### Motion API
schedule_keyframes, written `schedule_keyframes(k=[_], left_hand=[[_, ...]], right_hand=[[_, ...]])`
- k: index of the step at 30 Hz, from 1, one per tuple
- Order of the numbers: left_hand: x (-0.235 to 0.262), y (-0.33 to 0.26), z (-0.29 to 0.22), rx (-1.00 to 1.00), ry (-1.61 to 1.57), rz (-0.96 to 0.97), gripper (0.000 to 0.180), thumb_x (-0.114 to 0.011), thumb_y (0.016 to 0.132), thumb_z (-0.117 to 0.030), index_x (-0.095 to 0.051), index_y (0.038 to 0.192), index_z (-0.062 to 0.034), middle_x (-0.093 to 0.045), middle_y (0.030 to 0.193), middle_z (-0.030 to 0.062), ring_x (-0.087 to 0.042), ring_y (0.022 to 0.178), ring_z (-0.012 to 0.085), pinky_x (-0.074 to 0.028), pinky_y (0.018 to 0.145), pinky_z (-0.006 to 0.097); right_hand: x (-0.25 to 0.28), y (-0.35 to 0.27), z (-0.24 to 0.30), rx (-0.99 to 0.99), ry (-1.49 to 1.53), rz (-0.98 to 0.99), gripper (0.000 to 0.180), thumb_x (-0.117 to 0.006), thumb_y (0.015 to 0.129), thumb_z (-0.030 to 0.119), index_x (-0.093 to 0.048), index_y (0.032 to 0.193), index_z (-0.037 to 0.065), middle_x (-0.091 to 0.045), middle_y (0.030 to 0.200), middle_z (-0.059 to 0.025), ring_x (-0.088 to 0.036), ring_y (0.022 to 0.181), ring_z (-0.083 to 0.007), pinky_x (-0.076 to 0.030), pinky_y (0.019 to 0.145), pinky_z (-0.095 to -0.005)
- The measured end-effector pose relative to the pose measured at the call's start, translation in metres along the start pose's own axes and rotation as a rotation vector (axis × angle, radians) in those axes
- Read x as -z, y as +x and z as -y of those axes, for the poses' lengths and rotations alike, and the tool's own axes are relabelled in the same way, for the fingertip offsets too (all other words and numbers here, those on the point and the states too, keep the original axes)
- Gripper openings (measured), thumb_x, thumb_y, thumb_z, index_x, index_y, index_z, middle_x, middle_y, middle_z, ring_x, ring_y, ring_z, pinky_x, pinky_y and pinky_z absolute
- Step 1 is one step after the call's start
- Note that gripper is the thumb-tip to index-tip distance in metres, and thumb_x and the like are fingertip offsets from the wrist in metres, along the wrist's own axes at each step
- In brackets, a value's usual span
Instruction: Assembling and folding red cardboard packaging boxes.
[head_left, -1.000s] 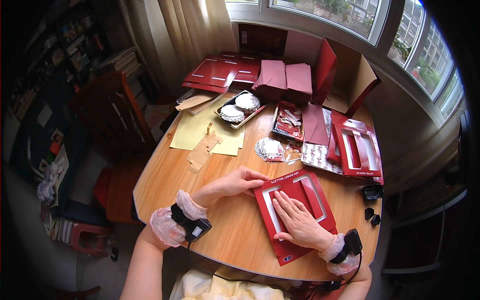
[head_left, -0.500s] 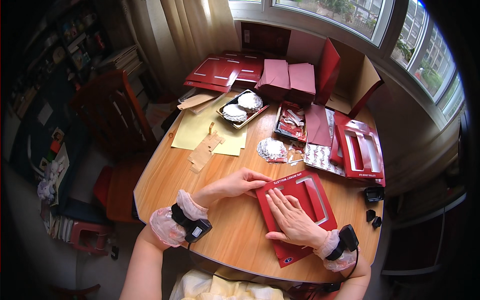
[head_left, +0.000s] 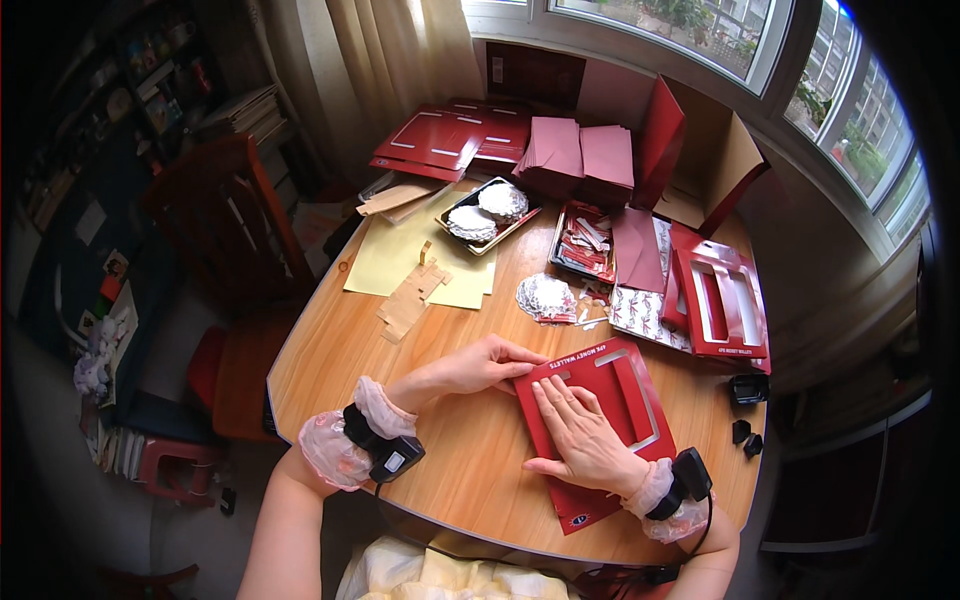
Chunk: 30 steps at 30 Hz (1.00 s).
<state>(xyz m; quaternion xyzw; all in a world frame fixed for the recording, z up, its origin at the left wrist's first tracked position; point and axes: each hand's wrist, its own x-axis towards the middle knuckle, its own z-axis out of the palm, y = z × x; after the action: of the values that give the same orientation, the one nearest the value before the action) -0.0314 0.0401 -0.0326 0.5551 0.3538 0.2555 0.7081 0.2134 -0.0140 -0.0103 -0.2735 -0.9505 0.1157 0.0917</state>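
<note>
Pressing flat on the red card sleeve (head_left: 600, 420), the right hand (head_left: 580, 440) is lying open, palm down, gripping nothing, while the left hand (head_left: 490, 362) is pinching the sleeve's upper left edge between fingers and thumb. The sleeve is lying on the tabletop (head_left: 340, 350) near its front edge, just in front of the person. To crease it cleanly, I judge the palm should be holding the panel firm while the left grip is running evenly along the edge.
</note>
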Motion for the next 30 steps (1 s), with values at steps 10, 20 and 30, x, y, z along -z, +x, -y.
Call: schedule_keyframes(k=[10,20,30], left_hand=[[0.002,-0.002,-0.001,0.011,0.047,0.006,0.036,-0.053,0.102,-0.016,-0.056,0.136,-0.0059,-0.066,0.119,0.0063,-0.063,0.102,0.0111,-0.056,0.086,0.028],[0.001,-0.003,0.001,-0.020,0.043,0.040,0.036,-0.053,0.102,-0.013,-0.055,0.137,-0.0043,-0.066,0.118,0.0072,-0.063,0.102,0.0117,-0.057,0.086,0.028],[-0.003,-0.004,-0.007,0.065,-0.012,0.141,0.040,-0.043,0.105,-0.010,-0.047,0.144,-0.0070,-0.058,0.132,0.0068,-0.055,0.113,0.0101,-0.050,0.096,0.028]], right_hand=[[0.001,0.001,-0.009,0.087,0.126,-0.069,0.081,-0.060,0.090,0.054,-0.038,0.135,-0.009,-0.042,0.142,-0.0299,-0.037,0.138,-0.0387,-0.024,0.113,-0.0473],[0.006,0.007,-0.016,0.160,0.179,-0.003,0.090,-0.054,0.092,0.056,-0.022,0.149,-0.007,-0.049,0.136,-0.0268,-0.040,0.136,-0.0368,-0.022,0.119,-0.0453],[0.004,0.004,-0.012,0.209,0.034,0.118,0.077,-0.042,0.096,0.060,-0.031,0.151,0.006,-0.049,0.137,-0.0250,-0.039,0.136,-0.0388,-0.020,0.119,-0.0477]])
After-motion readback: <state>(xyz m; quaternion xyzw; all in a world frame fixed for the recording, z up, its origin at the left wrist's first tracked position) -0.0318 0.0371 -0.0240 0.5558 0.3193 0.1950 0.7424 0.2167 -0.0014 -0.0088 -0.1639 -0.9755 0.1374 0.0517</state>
